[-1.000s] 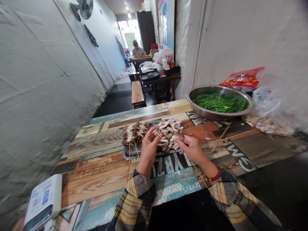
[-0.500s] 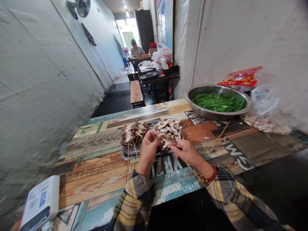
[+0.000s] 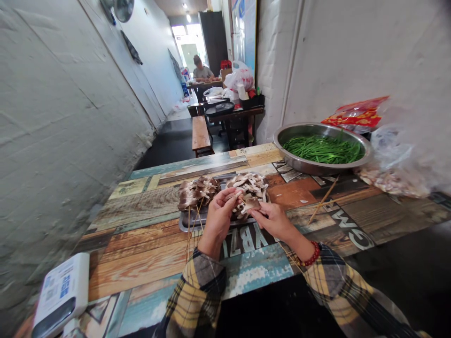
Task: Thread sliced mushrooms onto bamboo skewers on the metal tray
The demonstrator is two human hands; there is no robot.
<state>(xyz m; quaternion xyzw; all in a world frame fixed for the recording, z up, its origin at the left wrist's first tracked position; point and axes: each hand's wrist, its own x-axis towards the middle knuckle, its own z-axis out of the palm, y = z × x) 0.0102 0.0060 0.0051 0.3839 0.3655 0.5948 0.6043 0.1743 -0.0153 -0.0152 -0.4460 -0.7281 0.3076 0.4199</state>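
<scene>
The right hand (image 3: 273, 221) is closed on a mushroom piece (image 3: 251, 203), and a skewer (image 3: 189, 233) seems pinched by the left hand (image 3: 218, 220), above the tray (image 3: 186, 223). Skewered mushrooms (image 3: 195, 193) are done at left; a loose pile (image 3: 248, 183) remains at right. The hands are now closer together than earlier.

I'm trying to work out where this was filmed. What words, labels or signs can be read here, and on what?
"YB7", large pale letters, upside down and partly cut off, on the tabletop.
"GM", large pale letters on the tabletop at right; the rest is unclear.
White QR-code box: blue characters, too small to read.
Red-and-yellow packet: print too blurred to read.
Wall poster: too far to read.
</scene>
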